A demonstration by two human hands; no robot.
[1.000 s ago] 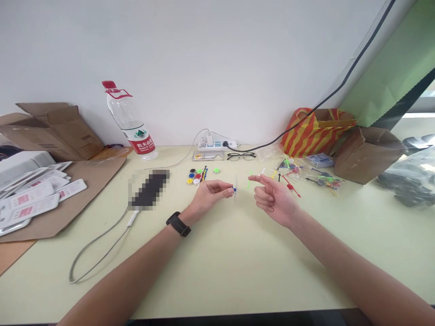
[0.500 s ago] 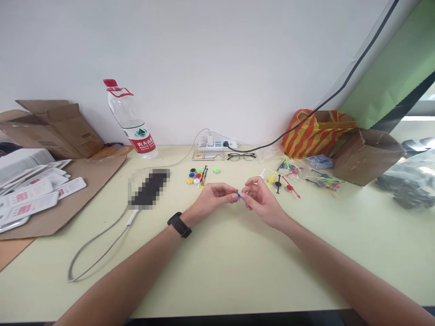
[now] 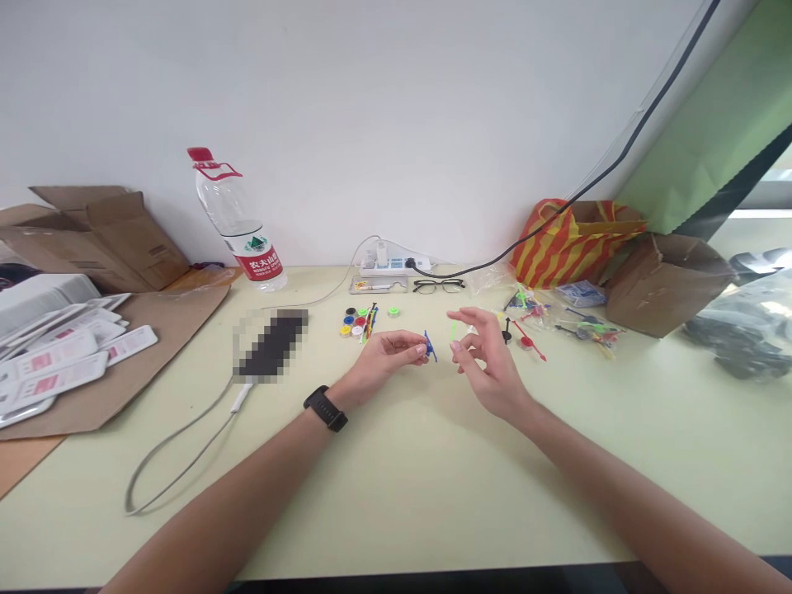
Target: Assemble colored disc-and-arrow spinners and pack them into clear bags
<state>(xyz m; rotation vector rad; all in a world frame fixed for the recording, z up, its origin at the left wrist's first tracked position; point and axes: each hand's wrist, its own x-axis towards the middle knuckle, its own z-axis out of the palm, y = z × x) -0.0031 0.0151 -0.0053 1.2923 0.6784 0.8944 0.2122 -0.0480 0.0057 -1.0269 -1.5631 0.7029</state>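
Between the thumb and fingers of my left hand (image 3: 396, 353) is a small blue plastic arrow spinner (image 3: 431, 346), tilted and sticking out past the fingertips. My right hand (image 3: 486, 355) is just to its right, apart from it, with thumb and fingers spread. Seen through the gap of the right fingers is a thin green piece (image 3: 454, 330), apparently on the table behind. Beyond my right hand lie a black arrow spinner (image 3: 506, 332) and a red arrow spinner (image 3: 527, 341). Coloured discs (image 3: 351, 320) and a bundle of thin arrows (image 3: 370, 322) lie beyond my left hand.
A green-topped disc (image 3: 394, 312), eyeglasses (image 3: 438, 285) and a power strip (image 3: 393, 264) are toward the wall. A water bottle (image 3: 247, 239) and a blurred-out dark device (image 3: 272, 345) with a cable are at left. Bagged pieces (image 3: 587, 330) and a cardboard box (image 3: 665, 285) are at right.
My right hand has let go of the blue arrow spinner and moved slightly right, its fingers opening. The left hand still holds the piece, now more exposed.
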